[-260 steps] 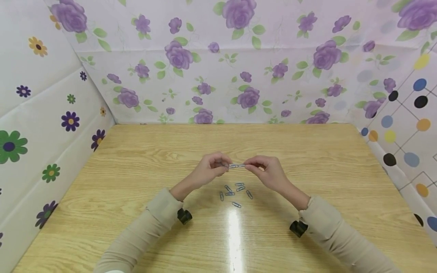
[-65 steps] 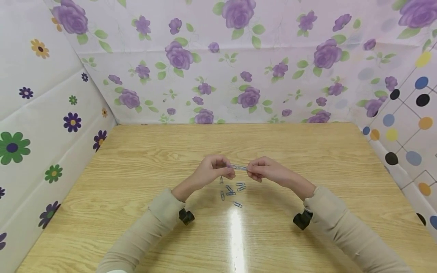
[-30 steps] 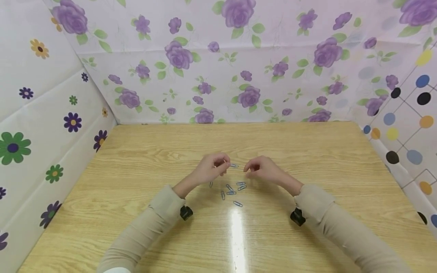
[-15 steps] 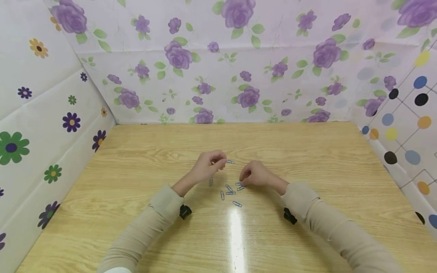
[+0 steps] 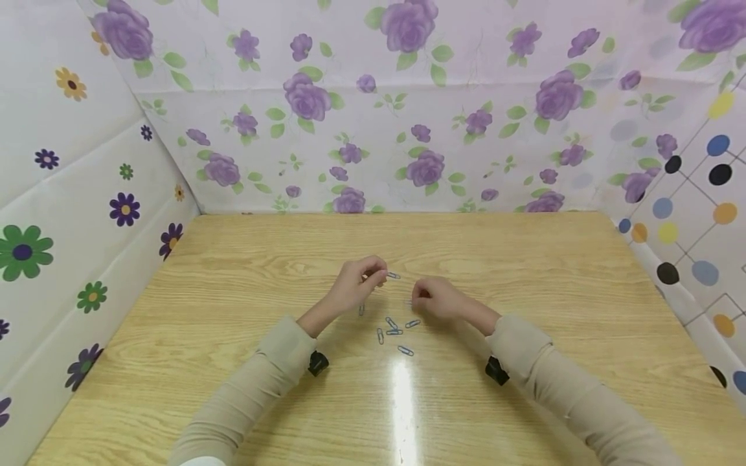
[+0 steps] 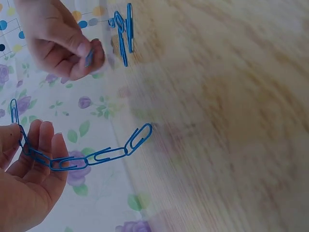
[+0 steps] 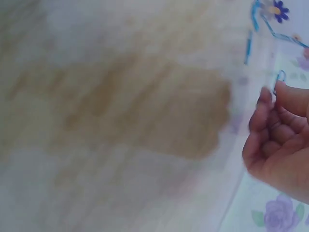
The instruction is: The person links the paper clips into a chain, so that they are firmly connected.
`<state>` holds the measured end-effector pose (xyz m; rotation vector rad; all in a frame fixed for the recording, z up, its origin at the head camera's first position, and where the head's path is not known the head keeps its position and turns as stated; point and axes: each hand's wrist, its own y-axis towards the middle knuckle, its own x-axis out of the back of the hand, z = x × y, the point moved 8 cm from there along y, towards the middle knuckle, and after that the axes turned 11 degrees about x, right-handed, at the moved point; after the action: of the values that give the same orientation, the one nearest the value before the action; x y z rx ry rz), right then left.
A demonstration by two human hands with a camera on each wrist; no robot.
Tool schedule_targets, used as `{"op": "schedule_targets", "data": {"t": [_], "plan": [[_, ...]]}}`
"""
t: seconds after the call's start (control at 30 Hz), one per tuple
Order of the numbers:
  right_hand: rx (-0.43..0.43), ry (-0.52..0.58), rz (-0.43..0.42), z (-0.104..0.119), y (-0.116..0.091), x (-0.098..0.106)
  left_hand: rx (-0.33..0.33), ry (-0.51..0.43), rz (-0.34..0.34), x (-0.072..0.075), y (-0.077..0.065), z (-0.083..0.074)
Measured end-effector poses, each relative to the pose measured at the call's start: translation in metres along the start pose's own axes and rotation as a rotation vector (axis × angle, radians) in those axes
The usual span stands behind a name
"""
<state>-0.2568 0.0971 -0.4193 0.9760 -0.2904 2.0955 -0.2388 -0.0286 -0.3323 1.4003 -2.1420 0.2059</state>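
My left hand (image 5: 351,283) pinches a chain of linked blue paper clips (image 6: 70,163) between thumb and fingers. In the left wrist view the chain runs across the fingers, and its free end clip sticks out beyond them; the other end rises past the thumb. From the head, one end points right and another clip (image 5: 362,309) dangles below the hand. My right hand (image 5: 441,298) pinches a single blue paper clip (image 7: 280,81) by thumb and forefinger, its loop showing above the fingertips. It is raised just behind the loose paper clips (image 5: 412,323), apart from the chain.
Several more loose paper clips (image 5: 394,332) lie on the wooden table (image 5: 262,388) in front of the hands, two of them crossing. A flowered cloth (image 5: 350,149) stands behind the table, with patterned cloths at both sides. Light glares off the table's near middle.
Earlier both hands held the chain between them. The right hand let go of it, reached down to the loose clips and lifted one. The left hand kept hold of the chain.
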Motion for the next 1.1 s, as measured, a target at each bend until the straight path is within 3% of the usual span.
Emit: {"op": "schedule_targets", "data": {"t": [0.2,0.3,0.47,0.73,0.9,1.1], "plan": [[0.000,0.041,-0.169,0.004,0.002,0.025,-0.013,-0.005,0.023,-0.008,0.006,0.021],[-0.003,0.071,-0.206,0.007,0.004,0.032,-0.022,-0.011,0.031,-0.012,0.011,0.035],[0.019,0.110,-0.245,0.013,0.007,0.037,-0.006,-0.010,0.047,-0.013,0.013,0.040],[0.108,0.132,-0.298,0.023,0.011,0.038,0.028,-0.052,0.094,-0.015,0.013,0.041],[0.112,0.140,-0.313,0.026,0.010,0.037,0.060,-0.062,0.105,-0.016,0.013,0.041],[0.133,0.139,-0.319,0.029,0.010,0.037,0.090,-0.090,0.144,-0.013,0.006,0.020]]}}
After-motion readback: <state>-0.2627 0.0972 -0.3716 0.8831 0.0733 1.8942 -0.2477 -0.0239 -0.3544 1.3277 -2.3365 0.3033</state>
